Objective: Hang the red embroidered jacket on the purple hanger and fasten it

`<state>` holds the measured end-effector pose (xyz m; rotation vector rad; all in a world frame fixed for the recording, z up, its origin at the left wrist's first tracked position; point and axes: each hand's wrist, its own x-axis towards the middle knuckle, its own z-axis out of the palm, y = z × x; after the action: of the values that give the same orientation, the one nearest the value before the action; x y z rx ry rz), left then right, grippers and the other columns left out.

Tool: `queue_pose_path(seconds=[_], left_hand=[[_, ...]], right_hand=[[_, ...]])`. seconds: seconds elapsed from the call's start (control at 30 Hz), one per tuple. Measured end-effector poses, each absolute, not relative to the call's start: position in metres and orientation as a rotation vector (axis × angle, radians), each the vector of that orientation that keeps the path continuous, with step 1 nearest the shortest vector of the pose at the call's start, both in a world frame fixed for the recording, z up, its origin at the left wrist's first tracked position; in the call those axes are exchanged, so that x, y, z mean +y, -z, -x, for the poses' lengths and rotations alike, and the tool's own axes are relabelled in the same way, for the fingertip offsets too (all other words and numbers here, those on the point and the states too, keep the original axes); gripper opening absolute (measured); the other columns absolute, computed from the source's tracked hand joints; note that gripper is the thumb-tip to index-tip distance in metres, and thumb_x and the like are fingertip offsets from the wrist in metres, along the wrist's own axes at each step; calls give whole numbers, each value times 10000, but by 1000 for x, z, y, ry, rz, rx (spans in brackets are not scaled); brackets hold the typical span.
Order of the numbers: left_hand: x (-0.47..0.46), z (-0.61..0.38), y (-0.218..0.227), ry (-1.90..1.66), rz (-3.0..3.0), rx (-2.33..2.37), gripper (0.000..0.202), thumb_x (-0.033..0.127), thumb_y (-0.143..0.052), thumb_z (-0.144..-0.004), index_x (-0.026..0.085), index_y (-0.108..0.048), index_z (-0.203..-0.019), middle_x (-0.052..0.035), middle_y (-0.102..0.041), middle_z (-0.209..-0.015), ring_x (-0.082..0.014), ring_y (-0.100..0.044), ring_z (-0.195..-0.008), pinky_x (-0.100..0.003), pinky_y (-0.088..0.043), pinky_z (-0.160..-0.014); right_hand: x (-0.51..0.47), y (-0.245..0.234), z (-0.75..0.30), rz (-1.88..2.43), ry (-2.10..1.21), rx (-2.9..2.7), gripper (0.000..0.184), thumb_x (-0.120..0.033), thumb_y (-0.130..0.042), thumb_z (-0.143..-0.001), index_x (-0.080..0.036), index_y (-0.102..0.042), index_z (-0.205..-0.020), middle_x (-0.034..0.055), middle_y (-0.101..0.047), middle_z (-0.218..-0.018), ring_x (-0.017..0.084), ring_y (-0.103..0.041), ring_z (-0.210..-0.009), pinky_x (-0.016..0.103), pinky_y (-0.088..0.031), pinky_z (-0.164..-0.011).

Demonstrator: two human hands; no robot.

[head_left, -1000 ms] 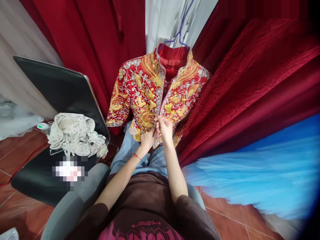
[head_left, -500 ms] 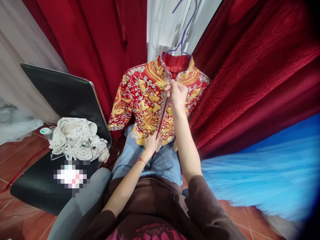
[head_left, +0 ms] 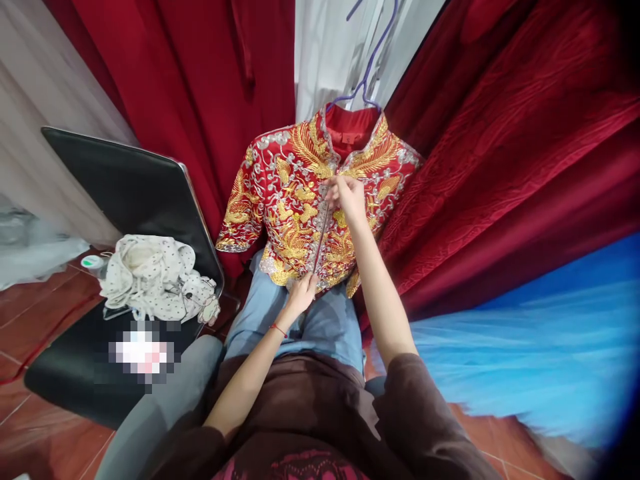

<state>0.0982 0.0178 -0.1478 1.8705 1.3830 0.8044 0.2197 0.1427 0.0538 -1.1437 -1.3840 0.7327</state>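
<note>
A red jacket (head_left: 290,207) with gold and silver embroidery hangs from a purple hanger (head_left: 371,70), its lower part in front of my knees. My left hand (head_left: 301,293) is closed on the bottom of its front opening, at the hem. Higher up, a little below the stand collar, my right hand (head_left: 350,199) pinches the same front edge. Between the two hands the front edge runs in a taut, narrow line. Whether my right fingers hold a zip pull cannot be made out. The collar stands apart, showing the red lining and a label.
To the left, a black chair (head_left: 145,193) carries a white dotted cloth bag (head_left: 150,273) and a blurred-out item. Dark red curtains (head_left: 200,80) hang behind, and red patterned fabric (head_left: 525,120) lies close at the right. Blue tulle (head_left: 500,353) spreads below it.
My right hand has slid down the jacket front, away from the collar, and the collar now shows more of its lining. My left hand is slightly lower, still at the hem.
</note>
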Motion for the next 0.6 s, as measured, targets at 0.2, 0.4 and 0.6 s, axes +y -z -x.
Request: queue_pose_path(seconds=[0.2,0.4,0.6], left_hand=[[60,-81,84,-1216,-1978,1154,180,313,-444,-974,196,-575,-937,-36,-675,-831,-138,-635,-735,-242,-483,-700],[128,-36,-19,-1878,-2071,1333,208,313,-524,-938,180,-516,-1097,-121,-581,-1152,-211,-574,-1104,-371,-463,-988],[210,21,-58,-1752,-2055,1307,559,579,-623,-844,204,-476,-1231,-117,-583,-1234,-280,-513,-1254,-506,-383,-1097]], right_hand=[[146,-58,-229,1280,-584,-1517,619,-713,-427,-889,-164,-645,-704,-1,-556,-497,103,-476,-408,259,-408,-488],[143,-88,-271,1374,-232,-2027,516,-639,-557,-859,-180,-618,-631,1,-564,-527,142,-555,-553,337,-497,-722],[126,-105,-362,1227,347,-1719,461,-558,-588,-857,-184,-607,-1126,120,-636,-1094,290,-567,-1135,461,-468,-975]])
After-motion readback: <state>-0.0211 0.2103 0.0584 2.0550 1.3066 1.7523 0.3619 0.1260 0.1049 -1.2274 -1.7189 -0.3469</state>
